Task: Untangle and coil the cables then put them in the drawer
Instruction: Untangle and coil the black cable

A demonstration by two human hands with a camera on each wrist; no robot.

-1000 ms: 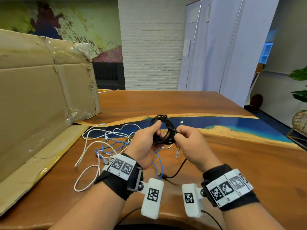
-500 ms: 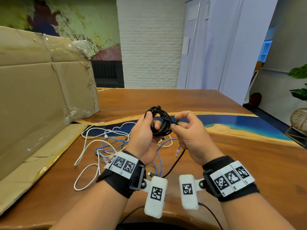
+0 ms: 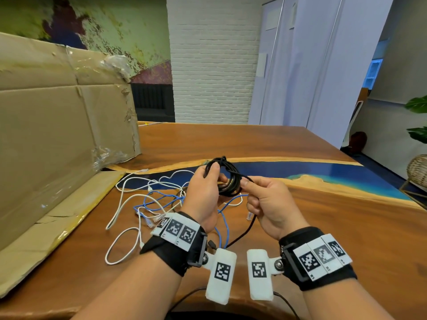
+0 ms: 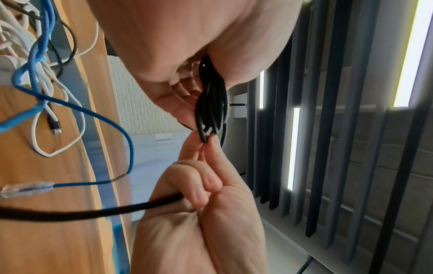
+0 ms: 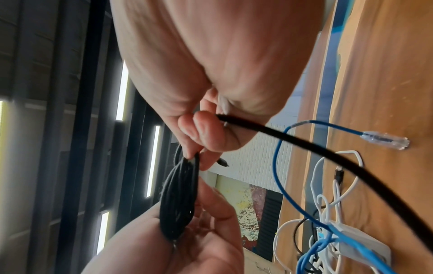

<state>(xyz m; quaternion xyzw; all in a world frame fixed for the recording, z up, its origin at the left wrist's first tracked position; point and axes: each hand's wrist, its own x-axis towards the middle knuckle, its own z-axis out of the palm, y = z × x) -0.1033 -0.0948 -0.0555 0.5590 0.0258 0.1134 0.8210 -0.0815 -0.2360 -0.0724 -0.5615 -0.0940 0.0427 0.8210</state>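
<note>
Both hands clamped: left hand [image 3: 204, 192] gripping black cable coil [image 3: 227, 181], right hand [image 3: 269, 205] pinching its tail; white cable [image 3: 120, 202] and blue cable [image 3: 161, 199] tangled centre-left, uncoiled.

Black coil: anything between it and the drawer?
No drawer shows in any view, so that path cannot be judged. The left hand grips the black coil, and its loose tail runs through the right hand to the table.

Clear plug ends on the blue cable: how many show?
2. One clear plug lies on the table below the right hand; another lies left of the left wrist. More may hide in the tangle.
</note>
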